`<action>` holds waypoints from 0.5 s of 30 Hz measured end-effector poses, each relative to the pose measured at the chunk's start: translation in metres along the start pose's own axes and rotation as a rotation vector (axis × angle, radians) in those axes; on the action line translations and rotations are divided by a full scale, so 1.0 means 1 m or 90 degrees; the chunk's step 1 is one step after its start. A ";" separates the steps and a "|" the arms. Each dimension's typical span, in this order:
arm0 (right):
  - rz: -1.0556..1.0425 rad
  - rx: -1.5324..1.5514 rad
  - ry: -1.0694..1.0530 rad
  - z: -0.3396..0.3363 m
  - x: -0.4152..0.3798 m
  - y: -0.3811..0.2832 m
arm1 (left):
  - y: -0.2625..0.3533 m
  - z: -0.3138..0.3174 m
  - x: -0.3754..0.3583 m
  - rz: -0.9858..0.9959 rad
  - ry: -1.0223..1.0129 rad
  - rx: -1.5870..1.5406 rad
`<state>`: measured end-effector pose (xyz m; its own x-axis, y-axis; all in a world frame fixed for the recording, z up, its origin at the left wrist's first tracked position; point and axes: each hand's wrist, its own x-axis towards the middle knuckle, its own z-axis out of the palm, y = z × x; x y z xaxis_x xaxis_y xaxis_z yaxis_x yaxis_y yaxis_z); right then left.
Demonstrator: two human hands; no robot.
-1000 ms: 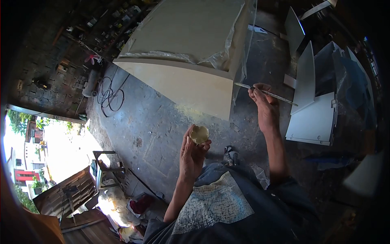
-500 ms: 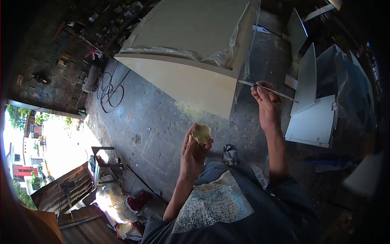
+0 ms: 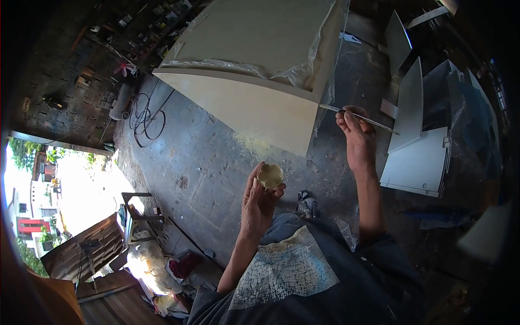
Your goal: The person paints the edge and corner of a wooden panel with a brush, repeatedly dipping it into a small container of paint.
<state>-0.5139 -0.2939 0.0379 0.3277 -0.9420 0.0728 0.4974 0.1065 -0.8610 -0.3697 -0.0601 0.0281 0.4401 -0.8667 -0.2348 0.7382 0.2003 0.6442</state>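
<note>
My left hand [image 3: 257, 197] is wrapped round a small round cup [image 3: 270, 176] with yellowish liquid in it, held in front of my body. Between the fingers of my right hand [image 3: 357, 135] is a thin paintbrush [image 3: 374, 122], pinched near its middle. The brush's tip is at the right edge of a large pale cabinet [image 3: 249, 111]; whether it touches cannot be made out. Clear plastic film [image 3: 295, 76] lies crumpled along the rim of the cabinet's inset panel.
White panels [image 3: 416, 162] lean and stand on the right. A coiled hose [image 3: 149, 122] lies on the concrete floor [image 3: 200, 162] at left. A metal frame [image 3: 142, 216] and bundled bags [image 3: 151, 265] are at lower left. Tools line the far wall.
My right hand and the brush have shifted very slightly to the right. The left hand with the cup has barely moved.
</note>
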 end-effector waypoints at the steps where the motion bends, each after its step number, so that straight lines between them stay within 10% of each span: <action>1: 0.001 -0.002 0.002 0.000 0.000 0.000 | 0.000 0.000 0.000 0.002 -0.001 0.001; 15: -0.001 0.000 -0.001 -0.001 -0.002 0.001 | -0.003 -0.006 0.002 0.006 -0.036 -0.065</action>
<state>-0.5148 -0.2926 0.0359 0.3285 -0.9415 0.0749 0.4979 0.1052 -0.8608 -0.3681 -0.0592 0.0209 0.4195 -0.8886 -0.1857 0.7835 0.2510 0.5684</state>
